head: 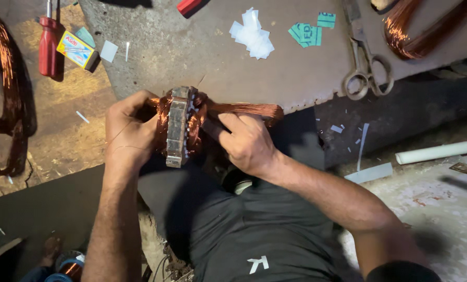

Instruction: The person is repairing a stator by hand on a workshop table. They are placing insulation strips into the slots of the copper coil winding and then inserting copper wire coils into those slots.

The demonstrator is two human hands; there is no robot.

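Stator core [177, 128]: centre of frame, stood on edge against the slab rim, laminated face up so the slots show.
Left hand [130, 131]: fingers closed around the core's left side, bracing it.
Right hand [246, 142]: fingers pinched shut on the copper coil bundle [246, 109], pressing it toward the core.
Slab [192, 52]: upper centre, serving as bench.
Scissors [366, 65]: upper right, within reach.
Paper slips [252, 35]: top centre, loosely piled.
Red screwdriver [48, 44]: upper left, set aside.
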